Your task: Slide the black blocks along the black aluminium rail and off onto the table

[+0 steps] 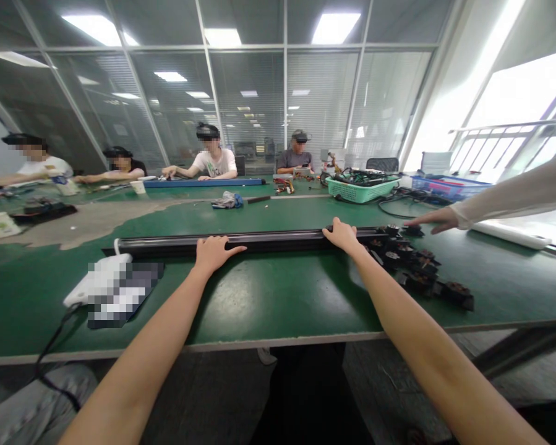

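Note:
A long black bar with a glossy top strip (278,241) lies crosswise on the green table in front of me. My left hand (211,253) grips it left of the middle, fingers over the top and thumb stretched out to the right along the near side. Farther right, my right hand (343,236) holds the same bar, its fingertips partly hidden. Just beyond that hand, several small black parts with coppery bits (419,281) are heaped by the bar's right end. Another person's hand (438,219) reaches in from the right over them.
A white device with a cable (99,281) sits at the bar's left end. Across the green table (259,309) are a blue bar (203,182), a crumpled cloth (227,199), a green basket of cables (363,188) and a blue crate (449,186). Several people sit on the far side.

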Tool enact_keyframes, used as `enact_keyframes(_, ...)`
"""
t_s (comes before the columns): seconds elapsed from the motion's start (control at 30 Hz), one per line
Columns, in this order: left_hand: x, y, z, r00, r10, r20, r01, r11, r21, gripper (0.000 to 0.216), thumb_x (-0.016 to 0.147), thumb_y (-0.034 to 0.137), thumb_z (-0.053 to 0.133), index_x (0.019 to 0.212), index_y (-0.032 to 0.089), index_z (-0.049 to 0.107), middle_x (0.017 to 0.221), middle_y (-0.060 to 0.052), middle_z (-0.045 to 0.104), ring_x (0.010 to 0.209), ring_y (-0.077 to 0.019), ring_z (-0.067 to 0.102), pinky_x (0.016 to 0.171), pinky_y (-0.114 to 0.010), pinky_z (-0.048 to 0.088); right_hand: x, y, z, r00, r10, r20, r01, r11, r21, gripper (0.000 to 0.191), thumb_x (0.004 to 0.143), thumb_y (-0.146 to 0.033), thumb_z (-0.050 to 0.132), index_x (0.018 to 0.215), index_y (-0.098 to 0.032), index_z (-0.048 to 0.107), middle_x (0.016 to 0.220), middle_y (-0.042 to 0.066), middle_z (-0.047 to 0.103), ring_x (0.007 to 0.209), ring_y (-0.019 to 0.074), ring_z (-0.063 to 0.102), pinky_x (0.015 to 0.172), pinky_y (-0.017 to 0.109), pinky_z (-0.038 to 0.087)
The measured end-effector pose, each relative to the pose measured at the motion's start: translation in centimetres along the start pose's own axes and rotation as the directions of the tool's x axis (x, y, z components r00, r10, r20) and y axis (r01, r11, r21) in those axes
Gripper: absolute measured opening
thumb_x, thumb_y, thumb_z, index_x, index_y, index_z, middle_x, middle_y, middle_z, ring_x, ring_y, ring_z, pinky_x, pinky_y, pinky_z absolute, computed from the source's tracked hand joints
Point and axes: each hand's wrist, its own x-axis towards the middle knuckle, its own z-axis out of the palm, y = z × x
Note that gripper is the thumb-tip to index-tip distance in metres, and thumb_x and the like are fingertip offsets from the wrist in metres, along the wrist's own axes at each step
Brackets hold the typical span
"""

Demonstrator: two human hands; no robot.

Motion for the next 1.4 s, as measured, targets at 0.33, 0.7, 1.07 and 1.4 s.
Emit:
enact_keyframes(0.33, 0.2, 0.0, 0.2, 1.000, 0.009, 0.000, -0.009, 1.000, 0.022, 0.089, 0.079, 0.092, 0.027, 0.110, 0.021, 0.071, 0.112, -0.016, 0.073, 0.109, -0.0355, 0.063, 0.089, -0.043, 0.038, -0.5, 0.4, 0.1, 0.996, -0.024, -0.081, 0.023, 1.000, -0.012, 0.040, 0.097, -0.043, 0.046, 0.114, -0.008, 0.056, 0.113, 0.022, 0.070, 0.113, 0.0322, 0.062, 0.095, 0.040, 0.034)
enact_keyframes(0.7, 0.2, 0.0, 0.1, 1.000, 0.007, 0.007, -0.007, 1.000, 0.018, 0.088, 0.079, 0.092, 0.027, 0.111, 0.022, 0.071, 0.113, -0.016, 0.073, 0.110, -0.0360, 0.062, 0.090, -0.043, 0.038, -0.7, 0.6, -0.3, 0.996, -0.035, -0.079, 0.034, 0.999, -0.010, 0.041, 0.093, -0.044, 0.049, 0.112, -0.009, 0.061, 0.110, 0.020, 0.071, 0.109, 0.0323, 0.064, 0.093, 0.039, 0.035)
enact_keyframes(1.07, 0.3, 0.1, 0.0, 1.000, -0.005, 0.020, 0.005, 0.999, 0.038, 0.087, 0.079, 0.092, 0.028, 0.110, 0.023, 0.071, 0.111, -0.016, 0.074, 0.108, -0.0350, 0.063, 0.089, -0.043, 0.038, -0.8, 0.8, -1.0, 0.994, 0.019, -0.108, -0.020, 1.000, -0.014, 0.041, 0.088, -0.046, 0.056, 0.107, -0.011, 0.068, 0.114, 0.019, 0.069, 0.111, 0.0311, 0.061, 0.090, 0.038, 0.037)
enact_keyframes(1.4, 0.3, -0.1, 0.2, 1.000, 0.009, 0.003, -0.009, 0.999, 0.037, 0.089, 0.079, 0.092, 0.027, 0.111, 0.022, 0.071, 0.111, -0.017, 0.074, 0.108, -0.0358, 0.063, 0.089, -0.043, 0.038, -1.1, 0.3, -0.9, 0.986, 0.071, -0.152, -0.072, 0.997, 0.003, 0.040, 0.087, -0.044, 0.058, 0.104, -0.011, 0.071, 0.110, 0.018, 0.072, 0.107, 0.0305, 0.063, 0.089, 0.038, 0.037)
